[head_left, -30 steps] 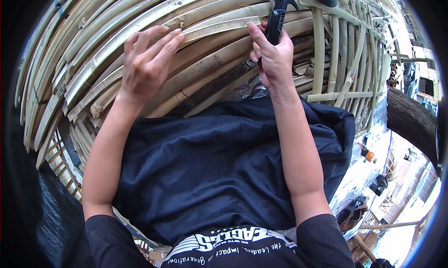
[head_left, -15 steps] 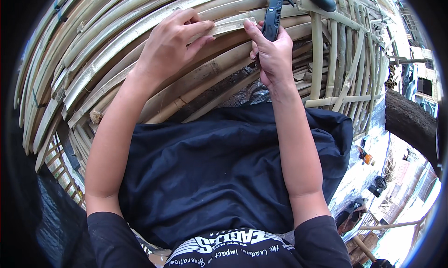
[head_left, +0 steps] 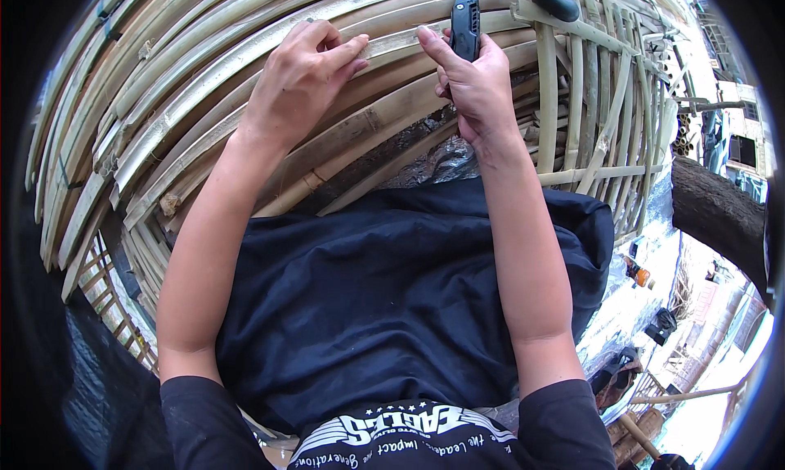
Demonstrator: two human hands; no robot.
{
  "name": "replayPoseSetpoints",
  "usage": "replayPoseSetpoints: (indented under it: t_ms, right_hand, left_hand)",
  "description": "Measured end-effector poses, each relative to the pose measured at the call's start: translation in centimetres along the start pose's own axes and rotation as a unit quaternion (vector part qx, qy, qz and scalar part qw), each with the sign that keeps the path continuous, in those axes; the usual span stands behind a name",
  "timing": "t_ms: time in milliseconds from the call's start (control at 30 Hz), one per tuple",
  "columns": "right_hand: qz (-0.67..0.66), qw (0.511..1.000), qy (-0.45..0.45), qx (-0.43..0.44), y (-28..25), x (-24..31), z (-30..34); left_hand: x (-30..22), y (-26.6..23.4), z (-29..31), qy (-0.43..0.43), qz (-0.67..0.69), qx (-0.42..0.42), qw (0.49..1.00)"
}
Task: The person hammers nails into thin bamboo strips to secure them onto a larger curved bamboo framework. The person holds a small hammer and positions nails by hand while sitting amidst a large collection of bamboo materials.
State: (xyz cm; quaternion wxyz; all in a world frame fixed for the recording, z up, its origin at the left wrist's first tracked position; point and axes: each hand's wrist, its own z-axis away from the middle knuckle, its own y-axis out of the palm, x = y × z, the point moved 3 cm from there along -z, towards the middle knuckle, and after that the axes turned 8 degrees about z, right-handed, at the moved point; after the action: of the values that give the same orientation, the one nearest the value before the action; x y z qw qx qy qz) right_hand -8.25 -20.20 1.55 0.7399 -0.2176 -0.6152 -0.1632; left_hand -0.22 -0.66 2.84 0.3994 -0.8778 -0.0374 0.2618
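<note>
My right hand [head_left: 481,89] is wrapped round a black claw hammer [head_left: 465,24] with a short, slotted handle like a multi-tool's. Its head points away from me, and the lower handle is hidden in my palm. The right thumb lies stretched along a pale split bamboo strip [head_left: 396,43]. To the left, my left hand [head_left: 298,81] pinches that same strip between thumb and fingers, knuckles up. Curved bamboo slats [head_left: 360,126] lie stacked under and around both hands.
Upright bamboo slats tied to crosspieces [head_left: 576,102] stand at the right. A dark curved handle [head_left: 552,0] juts in at the top. Dark cloth [head_left: 392,290] covers my lap. A thick dark log [head_left: 715,212] lies farther right, past a small orange-brown bottle [head_left: 640,274].
The hammer and my right hand have shifted slightly left and away from me. My left hand has moved a little, still pinching the strip.
</note>
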Motion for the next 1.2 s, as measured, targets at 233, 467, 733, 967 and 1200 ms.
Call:
replayPoseSetpoints:
  t_ms: [233, 467, 733, 967, 1200]
  right_hand:
    - [-0.079, 0.997, 0.006, 0.011, -0.3, -0.5, -0.3]
    - [0.025, 1.000, 0.001, 0.005, -0.1, -1.0, -0.3]
    - [0.147, 0.989, -0.017, 0.004, -0.2, 0.8, -1.0]
    - [0.143, 0.989, -0.021, 0.023, -0.3, 1.0, -1.7]
    - [0.196, 0.980, -0.013, 0.034, 0.0, 1.6, -1.5]
  left_hand:
    - [-0.6, 0.1, -1.1, 0.031, -0.074, 0.013, 0.997]
    - [0.1, 0.9, 0.6, 0.044, -0.085, 0.033, 0.995]
    - [0.3, 0.8, 0.5, 0.059, -0.121, 0.032, 0.990]
    - [-0.9, 3.0, -2.1, -0.008, -0.071, -0.044, 0.996]
    - [1.2, 4.6, -3.9, -0.149, 0.255, -0.035, 0.955]
